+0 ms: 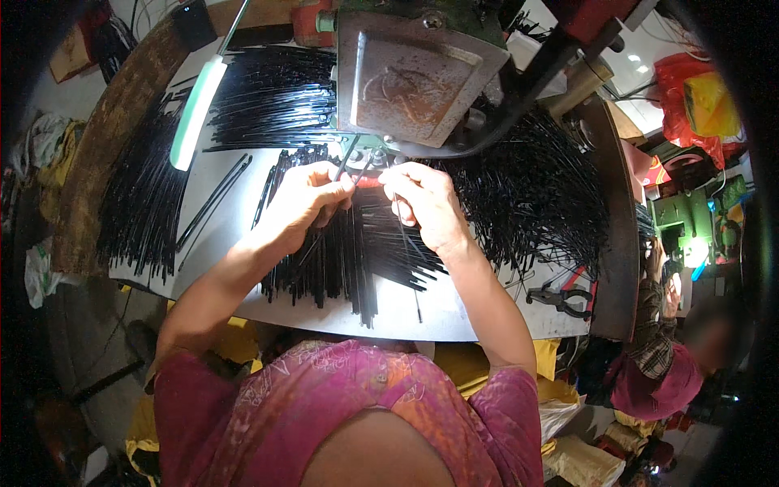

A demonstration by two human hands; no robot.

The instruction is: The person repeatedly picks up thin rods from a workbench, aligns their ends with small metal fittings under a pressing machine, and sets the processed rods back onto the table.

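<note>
My left hand [315, 199] is closed, pinching thin black rods [347, 156] that slant up between thumb and fingers. Close beside it, my right hand [423, 203] pinches a thin dark rod [406, 221] whose tail hangs below the fingers. Both hands are just under the head of a green and grey bench machine [418, 77], near its small metal tooling [377, 152]. A red piece [369, 182] shows between the hands. Below them, a loose pile of black rods [341, 264] lies on the white tabletop, partly hidden by my hands.
More black rods lie in bundles at the back [272, 97], far left [146, 195] and right [535, 178]. Black-handled pliers [561, 300] rest near the front right. A lit lamp [199, 114] hangs at left. A curved wooden rim [101, 146] edges the table. Another person [657, 373] works at right.
</note>
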